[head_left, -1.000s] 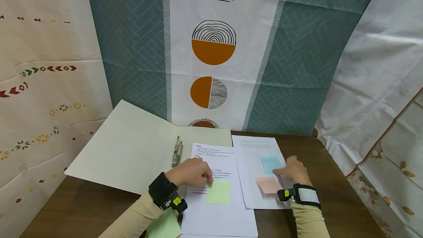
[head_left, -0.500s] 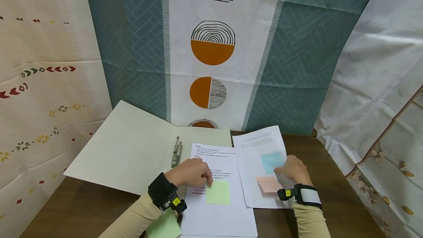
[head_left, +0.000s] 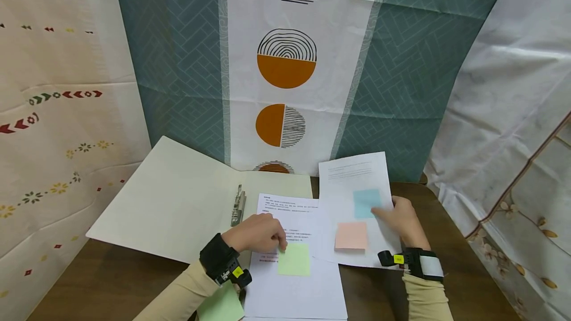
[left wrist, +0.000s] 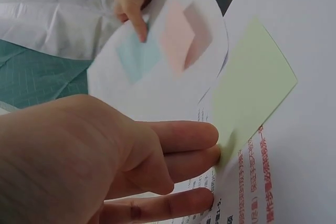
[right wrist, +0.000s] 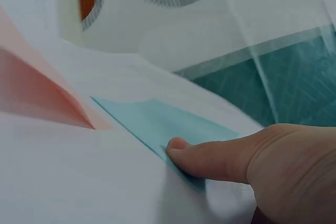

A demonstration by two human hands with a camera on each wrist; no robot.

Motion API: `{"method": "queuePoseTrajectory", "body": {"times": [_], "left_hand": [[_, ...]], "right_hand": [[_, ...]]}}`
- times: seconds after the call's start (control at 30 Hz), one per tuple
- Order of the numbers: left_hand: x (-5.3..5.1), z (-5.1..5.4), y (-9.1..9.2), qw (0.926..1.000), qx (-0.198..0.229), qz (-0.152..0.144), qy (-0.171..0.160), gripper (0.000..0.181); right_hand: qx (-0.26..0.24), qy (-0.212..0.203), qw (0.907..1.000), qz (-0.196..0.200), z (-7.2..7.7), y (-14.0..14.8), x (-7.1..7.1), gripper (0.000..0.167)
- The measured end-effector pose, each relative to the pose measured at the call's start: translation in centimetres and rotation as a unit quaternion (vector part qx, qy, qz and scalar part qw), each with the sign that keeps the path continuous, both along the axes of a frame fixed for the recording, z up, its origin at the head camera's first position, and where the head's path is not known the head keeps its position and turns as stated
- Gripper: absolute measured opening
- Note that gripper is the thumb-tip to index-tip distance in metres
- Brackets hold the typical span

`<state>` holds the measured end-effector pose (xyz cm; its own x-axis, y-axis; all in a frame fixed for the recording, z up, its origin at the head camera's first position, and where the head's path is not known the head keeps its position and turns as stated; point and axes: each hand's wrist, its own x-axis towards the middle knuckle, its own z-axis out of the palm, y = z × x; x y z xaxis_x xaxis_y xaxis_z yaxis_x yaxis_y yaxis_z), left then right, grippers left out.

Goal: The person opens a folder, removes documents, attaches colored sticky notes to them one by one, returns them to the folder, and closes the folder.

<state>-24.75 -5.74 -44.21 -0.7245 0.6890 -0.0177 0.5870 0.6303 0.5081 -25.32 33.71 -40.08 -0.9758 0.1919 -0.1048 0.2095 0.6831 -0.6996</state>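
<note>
My right hand [head_left: 401, 219] pinches the right edge of a white sheet of paper [head_left: 328, 217], thumb on top and the other fingers hidden behind. The thumb presses on the corner of a blue sticky note [right wrist: 152, 121]. A pink sticky note [head_left: 351, 236] lies below it on the same sheet, its free edge lifting. On a stack of printed paper [head_left: 294, 298], my left hand [head_left: 256, 233] rests with extended fingers, their tips touching the edge of a green sticky note [left wrist: 252, 82]. The held sheet is raised at its far end and overlaps the stack's right side.
An open cream folder [head_left: 178, 197] with a metal clip [head_left: 239, 207] lies behind the stack. More green paper [head_left: 223, 303] shows under the left forearm. The wooden table [head_left: 464, 261] extends to the right, and patterned cloths hang around it.
My right hand has lifted the sheet with the blue and pink notes, moving it away from me so that it now overlaps the stack. The left hand has stayed in place.
</note>
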Motion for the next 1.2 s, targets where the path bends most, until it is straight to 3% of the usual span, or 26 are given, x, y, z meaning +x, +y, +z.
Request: {"method": "queuePoseTrajectory", "body": {"times": [0.17, 0.6, 0.73, 0.93, 1.1, 1.2], "left_hand": [[-0.1, -0.1, 0.0, 1.0000, 0.001, -0.002, 0.001, 0.032], [-0.5, -0.3, 0.0, 0.9999, 0.008, -0.003, -0.006, 0.030], [-0.7, -0.4, -0.2, 0.9998, 0.014, -0.010, 0.003, 0.030], [-1.1, -0.2, -0.4, 0.9983, 0.030, 0.002, 0.050, 0.031], [-1.4, 0.7, -1.1, 0.9926, 0.038, 0.041, 0.108, 0.033], [-1.5, 1.2, -1.4, 0.9858, 0.043, 0.079, 0.142, 0.034]], "right_hand": [[-0.073, -0.001, 0.9973, -0.008, 1.0, -0.7, 0.5, 0.077], [-0.103, 0.027, 0.9942, -0.017, 3.2, -1.2, 2.2, 0.079], [-0.134, 0.037, 0.9903, 0.005, 3.2, -1.6, 2.3, 0.075], [-0.150, 0.029, 0.9878, 0.031, 2.2, -2.6, 1.6, 0.070], [-0.145, 0.020, 0.9883, 0.042, 1.3, -4.1, 1.1, 0.068], [-0.148, 0.013, 0.9872, 0.059, 0.8, -5.0, 1.0, 0.065]]}}
